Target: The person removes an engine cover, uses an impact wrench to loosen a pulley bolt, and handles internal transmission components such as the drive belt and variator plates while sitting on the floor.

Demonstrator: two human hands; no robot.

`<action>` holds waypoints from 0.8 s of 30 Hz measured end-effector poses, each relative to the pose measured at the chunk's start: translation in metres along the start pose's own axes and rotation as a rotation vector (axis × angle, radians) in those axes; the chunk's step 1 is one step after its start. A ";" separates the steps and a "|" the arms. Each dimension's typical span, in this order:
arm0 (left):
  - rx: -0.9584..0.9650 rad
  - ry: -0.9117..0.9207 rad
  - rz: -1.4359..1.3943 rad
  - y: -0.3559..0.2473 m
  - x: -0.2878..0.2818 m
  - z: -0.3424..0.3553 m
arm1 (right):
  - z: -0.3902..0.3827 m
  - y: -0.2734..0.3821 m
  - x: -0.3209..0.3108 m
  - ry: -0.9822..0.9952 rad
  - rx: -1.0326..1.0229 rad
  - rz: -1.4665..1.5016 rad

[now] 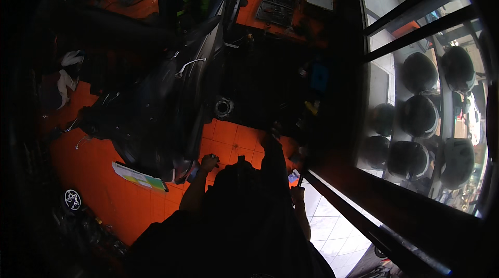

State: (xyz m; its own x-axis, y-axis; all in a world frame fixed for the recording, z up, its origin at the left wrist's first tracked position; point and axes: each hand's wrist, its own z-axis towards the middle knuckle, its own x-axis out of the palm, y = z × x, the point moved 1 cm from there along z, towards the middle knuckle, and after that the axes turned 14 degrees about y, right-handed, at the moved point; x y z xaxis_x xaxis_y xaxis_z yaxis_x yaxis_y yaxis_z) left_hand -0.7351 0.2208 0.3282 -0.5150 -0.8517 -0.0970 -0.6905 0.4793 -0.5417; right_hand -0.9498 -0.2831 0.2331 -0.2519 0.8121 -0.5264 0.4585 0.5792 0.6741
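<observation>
You're in deep gloom, daylight glaring through the window point(437, 96) on your right, fisheye bowing straight edges, corners black.

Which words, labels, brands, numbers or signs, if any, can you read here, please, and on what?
No text is readable.
White, yellow and green panel: any print is too small and blurred to read.
White rectangular item: no legible lettering.
Round star-patterned disc: no readable lettering.

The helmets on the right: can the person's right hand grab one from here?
Probably not: the right hand is well short of the helmets, and the dark window frame seems to stand between.
</observation>
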 end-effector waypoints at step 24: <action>0.137 -0.435 0.064 -0.555 -0.068 0.401 | 0.743 0.395 -0.421 0.371 0.012 -0.210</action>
State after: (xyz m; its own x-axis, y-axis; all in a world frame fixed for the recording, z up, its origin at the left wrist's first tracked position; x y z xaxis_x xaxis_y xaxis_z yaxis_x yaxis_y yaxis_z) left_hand -0.1138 -0.0722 0.3008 -0.2732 -0.8451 -0.4594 -0.5757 0.5263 -0.6258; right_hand -0.0295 -0.4497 0.3358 -0.6294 0.6488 -0.4276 0.3743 0.7354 0.5650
